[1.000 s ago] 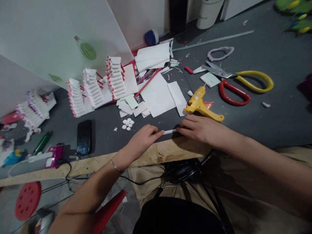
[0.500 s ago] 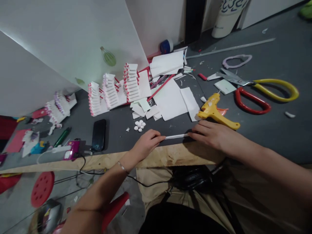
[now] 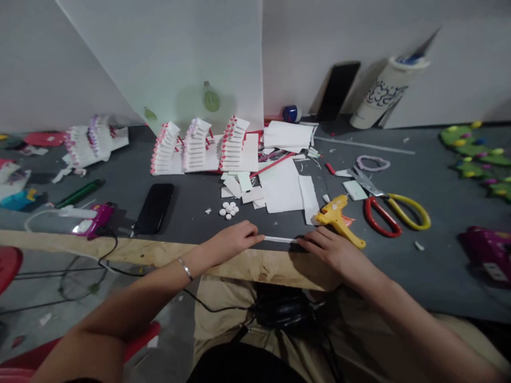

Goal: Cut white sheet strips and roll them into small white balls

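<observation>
Between my two hands a thin white strip, perhaps folded paper, lies along the front edge of the dark tabletop. My left hand pinches its left end between thumb and fingers. The right end is under the fingertips of my right hand, closed down on it. Just beyond my right hand lies a yellow glue gun. A small heap of white pellets sits past my left hand. White paper sheets and small cut pieces lie behind the strip.
Scissors with red and yellow handles lie at the right. Rows of white rolls with red tips stand on cards at the back. A black phone lies left, near a purple power strip. A white tumbler stands against the wall.
The head view has turned and lifted, showing more of the right side, including a green decoration and a second purple device. Both hands keep hold of the white strip.
</observation>
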The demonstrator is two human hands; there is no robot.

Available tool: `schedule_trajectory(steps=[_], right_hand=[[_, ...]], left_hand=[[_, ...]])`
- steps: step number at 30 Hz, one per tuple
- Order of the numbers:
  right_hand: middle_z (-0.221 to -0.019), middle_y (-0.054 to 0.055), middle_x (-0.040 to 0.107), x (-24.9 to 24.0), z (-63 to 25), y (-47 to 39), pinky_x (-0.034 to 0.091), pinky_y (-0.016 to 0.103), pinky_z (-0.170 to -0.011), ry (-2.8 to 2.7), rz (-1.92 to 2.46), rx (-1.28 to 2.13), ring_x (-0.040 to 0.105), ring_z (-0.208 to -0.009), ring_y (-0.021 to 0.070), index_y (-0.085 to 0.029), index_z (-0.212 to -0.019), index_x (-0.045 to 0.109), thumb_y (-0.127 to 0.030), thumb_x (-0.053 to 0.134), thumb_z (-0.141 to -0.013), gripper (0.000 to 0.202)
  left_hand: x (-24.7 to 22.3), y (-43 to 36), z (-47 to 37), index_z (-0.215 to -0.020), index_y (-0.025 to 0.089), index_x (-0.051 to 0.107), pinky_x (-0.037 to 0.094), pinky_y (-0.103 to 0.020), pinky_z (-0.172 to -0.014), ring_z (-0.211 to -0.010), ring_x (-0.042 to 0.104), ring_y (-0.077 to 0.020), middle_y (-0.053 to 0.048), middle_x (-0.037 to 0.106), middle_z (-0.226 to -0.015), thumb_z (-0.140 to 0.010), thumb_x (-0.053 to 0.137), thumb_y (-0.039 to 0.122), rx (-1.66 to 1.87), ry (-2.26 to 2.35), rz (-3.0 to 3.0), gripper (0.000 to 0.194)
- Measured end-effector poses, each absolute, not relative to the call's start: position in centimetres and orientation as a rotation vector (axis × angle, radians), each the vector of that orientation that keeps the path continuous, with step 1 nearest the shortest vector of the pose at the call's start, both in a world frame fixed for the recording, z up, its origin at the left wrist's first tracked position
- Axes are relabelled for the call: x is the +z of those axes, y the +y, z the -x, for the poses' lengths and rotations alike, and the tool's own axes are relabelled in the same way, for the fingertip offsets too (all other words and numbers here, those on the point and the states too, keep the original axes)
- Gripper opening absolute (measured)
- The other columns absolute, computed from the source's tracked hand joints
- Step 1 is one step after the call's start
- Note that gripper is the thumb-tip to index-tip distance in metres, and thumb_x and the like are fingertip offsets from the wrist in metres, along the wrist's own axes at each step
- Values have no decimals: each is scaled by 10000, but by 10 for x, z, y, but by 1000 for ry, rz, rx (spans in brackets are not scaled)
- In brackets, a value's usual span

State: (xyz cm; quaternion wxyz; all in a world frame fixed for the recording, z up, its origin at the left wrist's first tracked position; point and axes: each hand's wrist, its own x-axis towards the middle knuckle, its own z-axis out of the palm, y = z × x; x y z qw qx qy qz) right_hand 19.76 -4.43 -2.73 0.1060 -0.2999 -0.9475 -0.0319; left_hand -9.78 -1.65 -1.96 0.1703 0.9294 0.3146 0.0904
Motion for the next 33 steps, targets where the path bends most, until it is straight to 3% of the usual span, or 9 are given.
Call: schedule_trajectory(steps=[5,9,13,19,24,33], right_hand=[[-974,136,692,-25,-200,-49,564,385,-769,-2826,911,-14,622,-858,247,-117,-1132,653,25,453,-832,388],[-983,119,688,-30,-203,-51,556,384,-802,-2837,947,-33,629,-885,247,-162,-1178,636,37,469,-810,451],[-957,122,674,-41,-205,-55,544,361,-789,-2835,947,-127,605,-868,231,-102,-1173,626,26,464,-830,400],[-983,103,671,-47,-198,-72,496,324,-754,-2764,1179,-251,579,-855,217,-119,-1221,612,8,520,-831,419],[-1008,89,684,-43,-182,-87,436,362,-811,-2630,1396,-350,562,-884,230,-145,-1229,622,-57,592,-827,412],[-1116,71,681,-44,-150,-111,358,412,-889,-2393,1737,-346,543,-969,249,-177,-1313,570,-126,503,-863,458]], left_hand=[[-28,-20,102,-979,188,619,462,-243,-764,-911,569,-160,-61,634,-985,-848,535,21,411,847,-2752,229],[-28,-22,102,-935,195,632,439,-240,-724,-873,558,-157,-44,631,-941,-850,530,17,441,827,-2813,222],[-24,-26,103,-930,167,628,429,-266,-721,-864,548,-170,-57,630,-931,-900,499,60,262,834,-2961,170],[-23,-40,99,-1050,133,611,413,-323,-736,-855,540,-201,-82,643,-919,-918,490,95,126,839,-3072,183],[-30,-49,89,-1274,147,511,376,-335,-660,-841,533,-205,-63,639,-917,-922,485,105,190,955,-3076,355],[-19,-67,56,-1005,120,645,414,-325,-734,-914,534,-218,-97,617,-974,-893,538,116,96,1274,-2901,155]])
